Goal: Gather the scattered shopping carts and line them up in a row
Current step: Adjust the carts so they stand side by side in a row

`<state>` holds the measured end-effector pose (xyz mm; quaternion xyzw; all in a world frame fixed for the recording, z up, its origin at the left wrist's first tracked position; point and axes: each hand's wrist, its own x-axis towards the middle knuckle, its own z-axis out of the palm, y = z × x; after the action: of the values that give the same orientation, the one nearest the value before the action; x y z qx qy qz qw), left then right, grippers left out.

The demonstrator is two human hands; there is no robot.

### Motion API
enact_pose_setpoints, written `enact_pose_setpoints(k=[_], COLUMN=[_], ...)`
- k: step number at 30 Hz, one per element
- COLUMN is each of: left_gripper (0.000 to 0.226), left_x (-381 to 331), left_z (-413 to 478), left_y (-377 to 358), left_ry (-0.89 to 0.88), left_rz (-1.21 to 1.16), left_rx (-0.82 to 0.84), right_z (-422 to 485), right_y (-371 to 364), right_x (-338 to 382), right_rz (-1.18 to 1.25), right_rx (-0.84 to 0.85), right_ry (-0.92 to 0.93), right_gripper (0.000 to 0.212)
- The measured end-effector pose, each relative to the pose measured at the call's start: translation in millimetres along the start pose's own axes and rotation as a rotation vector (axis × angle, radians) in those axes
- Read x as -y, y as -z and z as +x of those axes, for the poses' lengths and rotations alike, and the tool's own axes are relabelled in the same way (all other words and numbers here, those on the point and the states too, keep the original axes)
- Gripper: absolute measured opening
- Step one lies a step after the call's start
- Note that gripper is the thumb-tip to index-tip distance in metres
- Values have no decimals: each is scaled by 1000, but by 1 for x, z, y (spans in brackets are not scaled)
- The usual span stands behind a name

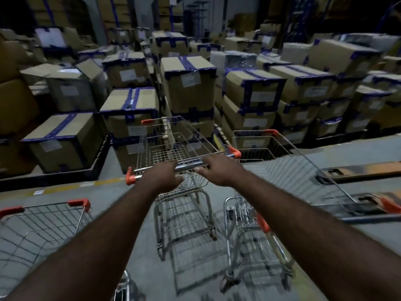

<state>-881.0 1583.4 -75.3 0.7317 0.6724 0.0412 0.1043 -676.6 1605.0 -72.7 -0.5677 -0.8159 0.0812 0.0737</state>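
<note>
Hands both on the middle cart (pixel 184 146). The left hand (pixel 166 177) and right hand (pixel 219 170) are each curled round its handle (pixel 188 166), approx. side by side at mid-bar, w/ nothing else held. The picture is a bit blurred, so I cannot tell how tight the grip is.

The bar lies crosswise in front of the person, its right end a little farther away. The basket's long axis points away from the person, twd. the stacked boxes (pixel 188 88) just beyond the cart's front.

The right cart (pixel 288 161) stands just beside the middle cart on the right-hand side and points roughly the same way. The left cart (pixel 43 227) is apart, to the left and nearer the person.

Next move prob. a straight push or a small turn to bring the cart level w/ the right cart. The narrow gap on that side needs care.
</note>
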Motion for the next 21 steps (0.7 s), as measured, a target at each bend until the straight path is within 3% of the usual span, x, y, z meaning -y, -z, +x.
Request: enact_pose_setpoints(k=[7, 11, 21], left_gripper=[71, 48, 42], left_x=[38, 55, 76], left_z=[106, 136, 146], left_y=[-43, -81, -77], left_ry=[182, 256, 247], left_rz=[32, 202, 130], left_rx=[104, 85, 79], right_z=[132, 163, 188], right_y=[-48, -84, -93], right_x=[-79, -104, -90], right_rz=[-46, -165, -187], right_rx=[172, 158, 160], right_ry=[-17, -10, -50], right_gripper=[76, 74, 84])
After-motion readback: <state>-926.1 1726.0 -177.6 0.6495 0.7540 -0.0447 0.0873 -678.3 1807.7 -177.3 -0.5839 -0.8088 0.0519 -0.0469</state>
